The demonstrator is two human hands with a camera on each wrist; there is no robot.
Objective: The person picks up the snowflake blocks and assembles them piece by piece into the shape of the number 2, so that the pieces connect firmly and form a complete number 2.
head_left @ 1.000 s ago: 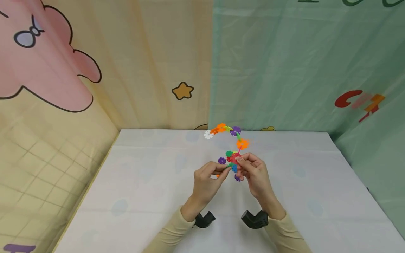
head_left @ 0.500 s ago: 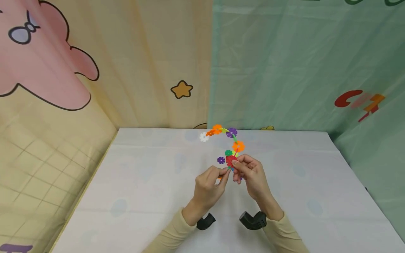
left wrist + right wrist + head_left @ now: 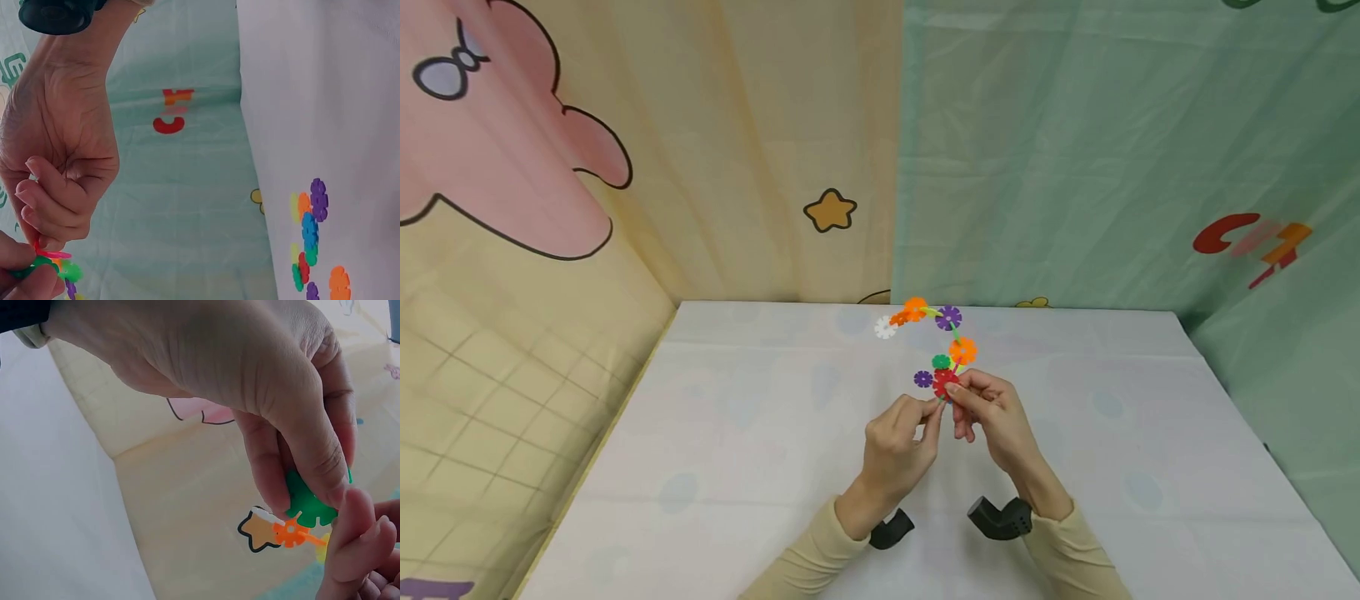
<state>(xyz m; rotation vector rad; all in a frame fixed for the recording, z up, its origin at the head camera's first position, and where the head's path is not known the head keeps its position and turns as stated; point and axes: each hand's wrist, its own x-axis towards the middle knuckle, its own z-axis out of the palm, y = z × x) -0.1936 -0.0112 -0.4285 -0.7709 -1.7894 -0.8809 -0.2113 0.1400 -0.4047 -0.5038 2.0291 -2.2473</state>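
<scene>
My right hand [image 3: 1003, 421] pinches a red snowflake building disc [image 3: 945, 384] between thumb and fingers. From there a curved chain of linked discs reaches up and left, past an orange disc [image 3: 963, 351] and a purple disc [image 3: 949, 318] to a white disc [image 3: 885, 327] at its far end. My left hand [image 3: 895, 450] pinches a green disc [image 3: 306, 499] with thumb and index finger, right beside the red one. Fingertips hide much of both discs, so whether they interlock I cannot tell. Both hands hover over the table, fingertips close together.
Several loose discs lie on the white table [image 3: 737, 450], among them a purple disc [image 3: 319, 200], a blue disc [image 3: 310, 230] and an orange disc [image 3: 340, 284]. Printed curtains [image 3: 1037, 167] rise behind the table's back edge.
Both hands and the chain have shifted slightly left and down. The left fingertips have moved in close under the red disc, and the green disc is now mostly covered in the head view.
</scene>
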